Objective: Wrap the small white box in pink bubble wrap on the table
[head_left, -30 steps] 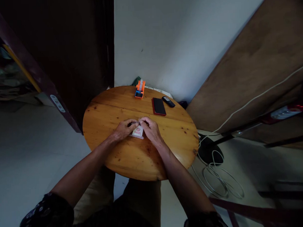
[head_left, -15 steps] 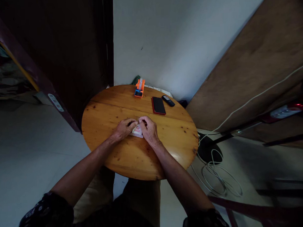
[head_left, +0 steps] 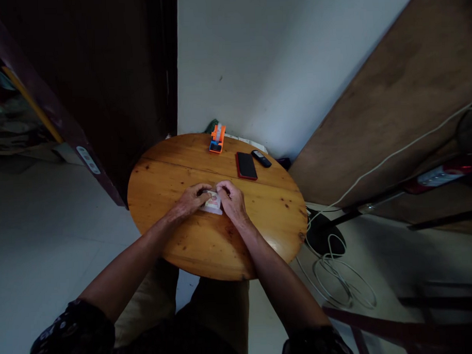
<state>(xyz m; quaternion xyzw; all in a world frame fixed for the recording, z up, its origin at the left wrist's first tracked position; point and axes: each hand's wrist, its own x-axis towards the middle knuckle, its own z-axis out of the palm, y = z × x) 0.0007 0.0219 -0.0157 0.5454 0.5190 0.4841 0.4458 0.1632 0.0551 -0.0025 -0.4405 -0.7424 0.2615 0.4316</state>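
A small white packet with reddish print lies near the middle of the round wooden table. Its left side is pinched by my left hand, thumb over the printed face. On the packet's upper right, my right hand has its thumb and fingers closed at the edge. Both hands' fingertips are close together at the packet's top, and they cover part of it.
An orange and blue tape dispenser stands at the table's far edge. Right of it lie a dark phone with a red edge and a small black handset. Coiled pale cable is on the floor at right.
My left fingertips have shifted slightly left, away from my right hand, and more of the packet's upper part shows between the hands.
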